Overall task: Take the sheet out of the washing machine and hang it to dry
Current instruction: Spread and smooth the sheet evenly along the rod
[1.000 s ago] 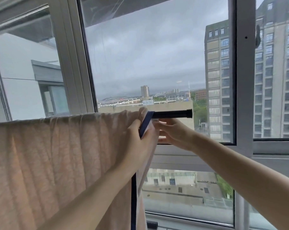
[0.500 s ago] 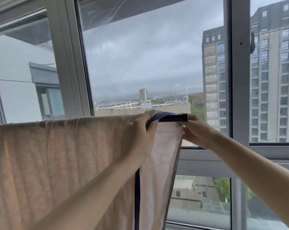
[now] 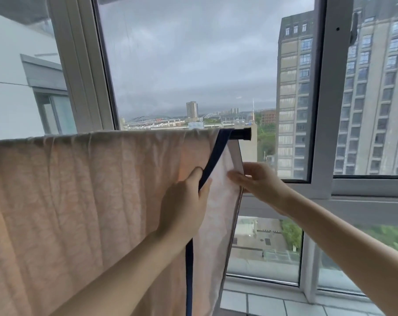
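Note:
A pale peach sheet [image 3: 79,201] with a dark blue edge band [image 3: 213,156] hangs draped over a black drying rod [image 3: 241,134], covering it from the left edge of view almost to its right end. My left hand [image 3: 184,206] grips the sheet at the blue band, below the rod. My right hand [image 3: 255,179] pinches the sheet's right edge a little lower than the rod tip. The washing machine is not in view.
Tall windows with grey frames [image 3: 323,110] stand right behind the rod, looking onto high-rise buildings [image 3: 364,99]. A window handle [image 3: 353,26] sits at the upper right. A tiled sill [image 3: 273,302] runs below the glass.
Both hands have slid down from the rod top to lower on the sheet. The sheet's right edge now spreads farther right, nearly to the rod's tip.

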The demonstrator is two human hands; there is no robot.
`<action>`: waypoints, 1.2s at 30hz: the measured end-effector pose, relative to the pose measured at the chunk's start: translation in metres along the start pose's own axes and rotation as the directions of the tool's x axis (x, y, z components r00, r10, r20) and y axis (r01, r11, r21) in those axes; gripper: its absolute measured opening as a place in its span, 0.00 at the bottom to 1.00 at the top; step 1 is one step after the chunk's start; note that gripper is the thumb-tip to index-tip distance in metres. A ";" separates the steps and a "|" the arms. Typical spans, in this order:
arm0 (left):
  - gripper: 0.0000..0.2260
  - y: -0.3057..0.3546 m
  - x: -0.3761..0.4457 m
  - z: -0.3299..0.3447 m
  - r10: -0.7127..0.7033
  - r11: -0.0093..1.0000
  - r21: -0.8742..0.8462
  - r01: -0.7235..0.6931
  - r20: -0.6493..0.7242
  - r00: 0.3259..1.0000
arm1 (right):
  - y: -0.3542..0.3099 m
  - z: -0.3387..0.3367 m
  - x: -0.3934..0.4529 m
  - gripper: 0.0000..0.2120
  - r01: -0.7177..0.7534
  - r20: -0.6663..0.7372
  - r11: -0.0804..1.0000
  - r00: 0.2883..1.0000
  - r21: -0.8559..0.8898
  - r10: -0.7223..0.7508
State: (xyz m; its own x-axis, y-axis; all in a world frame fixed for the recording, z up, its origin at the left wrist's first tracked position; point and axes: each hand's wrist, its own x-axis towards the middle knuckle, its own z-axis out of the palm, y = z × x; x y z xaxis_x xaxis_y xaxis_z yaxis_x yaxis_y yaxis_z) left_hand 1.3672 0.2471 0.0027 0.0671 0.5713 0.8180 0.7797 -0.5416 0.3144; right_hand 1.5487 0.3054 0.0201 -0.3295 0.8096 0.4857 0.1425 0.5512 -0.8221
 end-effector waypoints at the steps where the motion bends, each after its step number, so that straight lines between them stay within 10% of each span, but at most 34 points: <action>1: 0.10 -0.002 -0.007 0.002 -0.011 1.000 0.009 0.011 0.003 1.000 | 0.005 0.004 -0.004 0.07 -0.016 -0.006 0.998 1.000 -0.060 0.015; 9: 0.10 -0.037 -0.091 0.029 -0.257 0.965 0.088 0.247 0.124 0.959 | 0.096 0.040 -0.052 0.07 -0.181 -0.046 0.886 0.983 -0.427 0.178; 22: 0.17 -0.082 -0.205 0.054 -0.658 0.753 0.201 0.627 0.256 0.708 | 0.188 0.127 -0.134 0.18 -0.671 0.212 0.736 0.709 -0.088 0.672; 31: 0.07 -0.107 -0.232 0.036 -0.716 0.698 0.150 0.701 0.191 0.672 | 0.203 0.066 -0.115 0.16 -0.553 -0.353 0.744 0.827 -0.375 0.437; 36: 0.14 -0.098 -0.240 0.050 -0.714 0.694 0.133 0.708 0.256 0.652 | 0.206 0.051 -0.123 0.16 -0.558 -0.352 0.728 0.826 -0.399 0.440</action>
State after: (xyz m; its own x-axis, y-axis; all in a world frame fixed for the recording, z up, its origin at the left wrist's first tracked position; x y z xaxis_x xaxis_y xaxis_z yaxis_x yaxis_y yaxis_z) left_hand 1.3057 0.1938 -0.2490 -0.3532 0.9171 0.1852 0.6711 0.1104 0.7331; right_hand 1.5707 0.3084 -0.2242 0.1194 0.9823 0.1444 0.6601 0.0301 -0.7506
